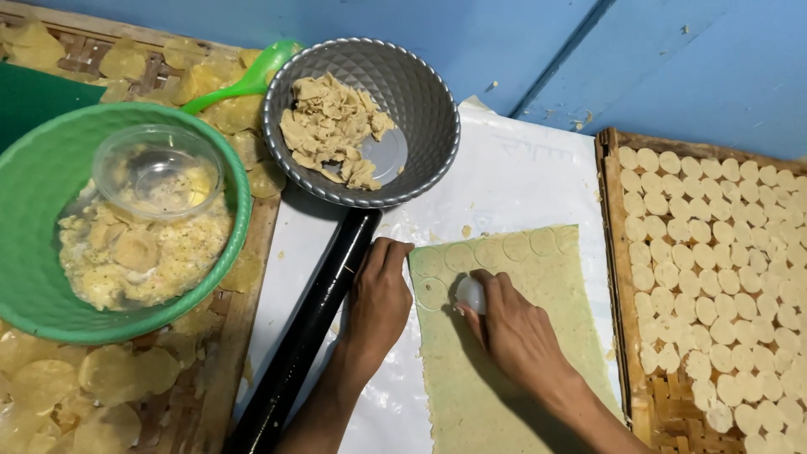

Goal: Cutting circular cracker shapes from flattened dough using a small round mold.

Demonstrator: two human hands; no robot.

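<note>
Two hands on dough sheet (pixel 496 353): right hand (pixel 513 328) grasps white cutter (pixel 471 294), pressing it down; left hand (pixel 378 303) released, flat at sheet edge beside black roller (pixel 311 328).

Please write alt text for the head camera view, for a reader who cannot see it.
A person's right hand presses a small white round cutter into a flat sheet of pale greenish dough, while the left hand steadies the sheet's edge beside a black rolling pin.
</note>
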